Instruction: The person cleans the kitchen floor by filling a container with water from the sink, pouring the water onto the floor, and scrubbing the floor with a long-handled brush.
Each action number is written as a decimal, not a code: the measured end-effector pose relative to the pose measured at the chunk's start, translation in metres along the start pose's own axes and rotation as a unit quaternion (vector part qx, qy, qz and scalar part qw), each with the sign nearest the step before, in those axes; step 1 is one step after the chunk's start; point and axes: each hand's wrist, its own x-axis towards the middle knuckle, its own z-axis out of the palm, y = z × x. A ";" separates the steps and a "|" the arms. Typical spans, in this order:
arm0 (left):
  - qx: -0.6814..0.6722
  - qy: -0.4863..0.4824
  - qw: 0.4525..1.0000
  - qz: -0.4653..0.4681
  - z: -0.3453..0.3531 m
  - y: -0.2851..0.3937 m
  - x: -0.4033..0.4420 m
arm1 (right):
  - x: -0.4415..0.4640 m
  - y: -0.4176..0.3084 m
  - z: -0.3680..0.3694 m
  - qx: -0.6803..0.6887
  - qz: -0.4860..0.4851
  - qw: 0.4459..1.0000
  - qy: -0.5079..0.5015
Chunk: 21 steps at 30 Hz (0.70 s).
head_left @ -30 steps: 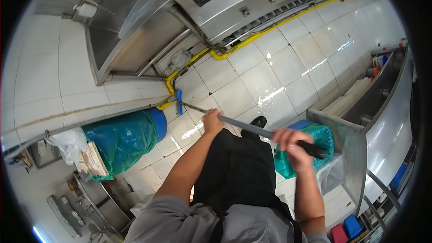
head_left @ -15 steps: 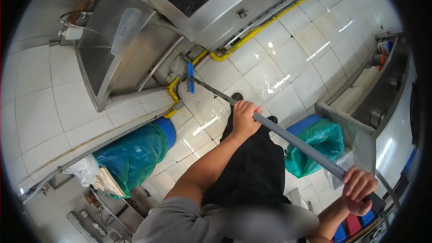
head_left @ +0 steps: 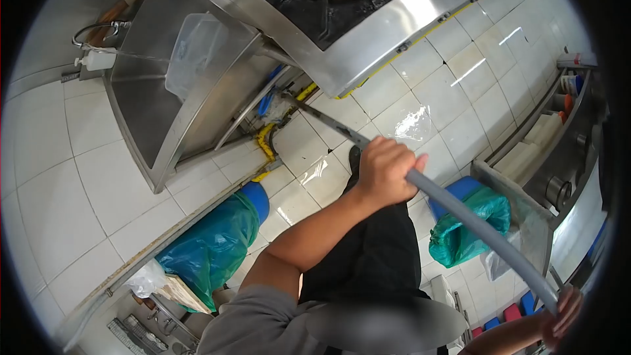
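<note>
Pole (head_left: 490, 233): gray, long, slants across in front of me, from my right side out to under the sink (head_left: 141, 102).
Left hand (head_left: 386, 171): fingers wrapped fully round the pole, partway along; front grip, I'd say to carry its weight and aim the far end.
Right hand (head_left: 564, 315): fingers curled round the pole's near end, looks closed; blurry at picture edge, exact wrap hard to read. Back grip, likely for leverage.
Hand spacing: well apart, which should steer better than both together.
Blue head (head_left: 266, 102): far end of the pole, low, partly blocked by the sink's steel rail (head_left: 240, 121); long slant seems to let me reach that nook standing. Touching floor? Can't tell.
Yellow pipe (head_left: 265, 144): near the head, low by the wall; makes the nook tight.
Floor (head_left: 420, 52): white tile, shiny patches; wet or only glare, can't tell.
Stove (head_left: 388, 20): steel, beside the sink, beyond the pole.
Tub (head_left: 190, 59): clear plastic, in the sink.
Left bin (head_left: 257, 198): blue, green bag (head_left: 213, 243) over it, near the wall.
Right bin (head_left: 460, 190): blue, bag turned over the rim, probably so it can't slip in.
</note>
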 end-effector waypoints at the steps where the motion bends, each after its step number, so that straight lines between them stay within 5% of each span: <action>1: 0.003 0.003 1.000 -0.009 0.004 -0.027 -0.002 | 0.004 0.032 0.030 0.027 0.044 0.998 0.043; 5: 0.081 0.021 0.997 -0.003 -0.004 -0.114 -0.004 | 0.058 0.137 0.135 -0.008 0.139 0.986 -0.092; 11: 0.020 0.049 0.998 -0.020 -0.005 -0.092 -0.007 | 0.064 0.111 0.122 -0.035 0.149 0.987 -0.044; 14: -0.019 -0.004 0.999 -0.039 0.008 -0.032 -0.021 | 0.029 0.052 0.047 0.038 0.040 0.988 0.141; 15: -0.041 -0.020 0.998 -0.044 0.016 -0.016 -0.028 | 0.061 0.043 0.085 0.101 0.048 0.984 0.136; 18: -0.042 -0.044 0.994 -0.086 0.049 0.011 -0.062 | 0.060 0.010 0.023 0.148 0.110 0.983 0.021; 19: -0.040 -0.047 0.993 -0.105 0.062 0.011 -0.078 | 0.049 0.001 0.024 0.206 0.079 0.955 0.198; 21: -0.067 -0.073 0.982 -0.160 0.085 -0.003 -0.109 | 0.045 0.040 0.035 0.172 0.114 0.965 0.160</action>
